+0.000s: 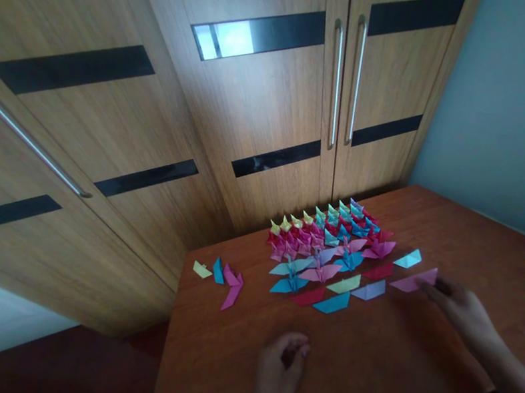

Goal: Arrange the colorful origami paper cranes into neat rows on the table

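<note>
My right hand (pixel 457 304) pinches the right end of a pink folded paper boat shape (pixel 410 283) at the table's right front of the display. My left hand (pixel 283 369) is held over the front of the table with its fingers curled toward the thumb, and no paper shows in it. Beyond my hands lie more flat folded paper pieces: a blue one (pixel 332 304), a lavender one (pixel 369 291), a pale green one (pixel 344 285), two red ones (pixel 379 272) and a light aqua one (pixel 408 259). Behind them are rows of origami cranes (pixel 321 273) in several colours.
At the left of the wooden table (pixel 211 368) are a yellow folded piece (pixel 201 269), a blue one (pixel 218 271) and magenta ones (pixel 233 295). A wooden wardrobe (pixel 256 103) with metal handles stands behind the table, and a pale wall (pixel 500 134) is at the right.
</note>
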`<state>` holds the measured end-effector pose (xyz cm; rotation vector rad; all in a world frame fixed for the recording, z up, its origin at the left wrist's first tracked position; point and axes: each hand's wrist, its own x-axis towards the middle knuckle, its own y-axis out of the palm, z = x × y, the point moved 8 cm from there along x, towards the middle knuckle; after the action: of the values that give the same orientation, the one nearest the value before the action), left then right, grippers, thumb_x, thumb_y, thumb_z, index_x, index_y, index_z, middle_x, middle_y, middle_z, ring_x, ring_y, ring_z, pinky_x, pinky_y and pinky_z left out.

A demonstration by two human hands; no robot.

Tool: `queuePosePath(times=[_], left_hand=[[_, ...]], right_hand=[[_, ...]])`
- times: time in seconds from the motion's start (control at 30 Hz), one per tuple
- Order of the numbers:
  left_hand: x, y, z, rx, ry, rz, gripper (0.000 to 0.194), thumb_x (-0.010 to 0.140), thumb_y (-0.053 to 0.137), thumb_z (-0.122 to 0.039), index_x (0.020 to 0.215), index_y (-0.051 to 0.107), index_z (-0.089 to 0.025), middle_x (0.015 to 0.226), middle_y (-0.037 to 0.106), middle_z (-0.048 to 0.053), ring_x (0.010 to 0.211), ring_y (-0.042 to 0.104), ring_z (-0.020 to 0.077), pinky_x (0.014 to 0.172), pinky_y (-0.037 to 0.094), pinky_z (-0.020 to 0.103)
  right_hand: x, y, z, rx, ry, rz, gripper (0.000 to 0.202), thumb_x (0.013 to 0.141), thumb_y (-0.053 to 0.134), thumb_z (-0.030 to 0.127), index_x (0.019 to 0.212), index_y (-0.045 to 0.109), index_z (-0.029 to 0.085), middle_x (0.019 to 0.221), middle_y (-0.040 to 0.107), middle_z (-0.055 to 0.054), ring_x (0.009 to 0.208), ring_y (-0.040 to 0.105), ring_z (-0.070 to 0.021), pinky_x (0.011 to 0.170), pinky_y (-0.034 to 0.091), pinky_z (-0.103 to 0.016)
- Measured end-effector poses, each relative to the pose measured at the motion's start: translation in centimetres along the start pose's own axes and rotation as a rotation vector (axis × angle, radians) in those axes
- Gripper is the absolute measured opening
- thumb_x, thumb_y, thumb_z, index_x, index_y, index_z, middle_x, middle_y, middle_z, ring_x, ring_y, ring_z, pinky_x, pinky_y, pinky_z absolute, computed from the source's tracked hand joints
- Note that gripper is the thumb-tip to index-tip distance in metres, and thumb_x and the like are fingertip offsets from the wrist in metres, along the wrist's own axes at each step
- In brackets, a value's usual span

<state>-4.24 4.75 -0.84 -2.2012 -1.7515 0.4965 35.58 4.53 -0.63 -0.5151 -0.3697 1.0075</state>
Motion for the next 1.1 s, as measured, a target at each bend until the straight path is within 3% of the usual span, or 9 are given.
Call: queuePosePath(times=[0.13, 0.3, 0.57, 0.87, 1.1], left_hand=[[-0.1, 0.3, -0.6, 0.047, 0.023, 0.014, 0.019, 0.081, 0.055, -0.03, 0.086, 0.071, -0.023, 0.085, 0.073, 0.002, 0.076, 0.065, 0.0171, 0.071, 0.049, 0.024], [-0.3, 0.3, -1.2, 0.084, 0.047, 0.024, 0.017, 0.08, 0.054, -0.026, 0.085, 0.071, -0.023, 0.083, 0.072, 0.002, 0.073, 0.064, 0.0165, 0.068, 0.047, 0.023], [-0.4, 0.4, -1.9, 0.102, 0.087, 0.023, 0.018, 0.081, 0.052, -0.021, 0.085, 0.07, -0.023, 0.082, 0.07, 0.002, 0.074, 0.063, 0.0163, 0.068, 0.046, 0.023], [-0.6, 0.6, -1.5, 0.088, 0.107, 0.029, 0.019, 0.082, 0.052, -0.019, 0.088, 0.07, -0.023, 0.083, 0.069, 0.001, 0.073, 0.062, 0.015, 0.068, 0.045, 0.022], [-0.6, 0.5, -1.5, 0.082, 0.098, 0.019, 0.019, 0.082, 0.052, -0.018, 0.089, 0.069, -0.022, 0.083, 0.069, 0.001, 0.073, 0.061, 0.0145, 0.068, 0.045, 0.022]], right_hand=[[1.7, -0.7, -2.7, -0.408, 0.064, 0.028, 0.041, 0.079, 0.045, 0.056, 0.092, 0.063, 0.021, 0.087, 0.069, -0.01, 0.08, 0.065, -0.0293, 0.064, 0.046, -0.034], [1.5, -0.4, -2.4, -0.685, 0.036, -0.066, 0.053, 0.085, 0.033, 0.058, 0.114, 0.057, 0.021, 0.112, 0.059, -0.016, 0.1, 0.059, -0.034, 0.077, 0.048, -0.044], [2.2, 1.1, -2.1, -0.716, -0.039, -0.012, 0.051, 0.088, 0.031, 0.054, 0.115, 0.058, 0.02, 0.109, 0.058, -0.014, 0.105, 0.057, -0.0309, 0.084, 0.047, -0.041], [2.5, 1.6, -1.7, -0.7, -0.08, -0.04, 0.046, 0.088, 0.036, 0.05, 0.114, 0.058, 0.019, 0.108, 0.06, -0.013, 0.103, 0.058, -0.0299, 0.084, 0.047, -0.039], [1.9, 0.9, -1.0, -0.638, -0.079, -0.084, 0.049, 0.088, 0.035, 0.053, 0.115, 0.058, 0.019, 0.108, 0.062, -0.012, 0.091, 0.063, -0.0286, 0.071, 0.049, -0.037]])
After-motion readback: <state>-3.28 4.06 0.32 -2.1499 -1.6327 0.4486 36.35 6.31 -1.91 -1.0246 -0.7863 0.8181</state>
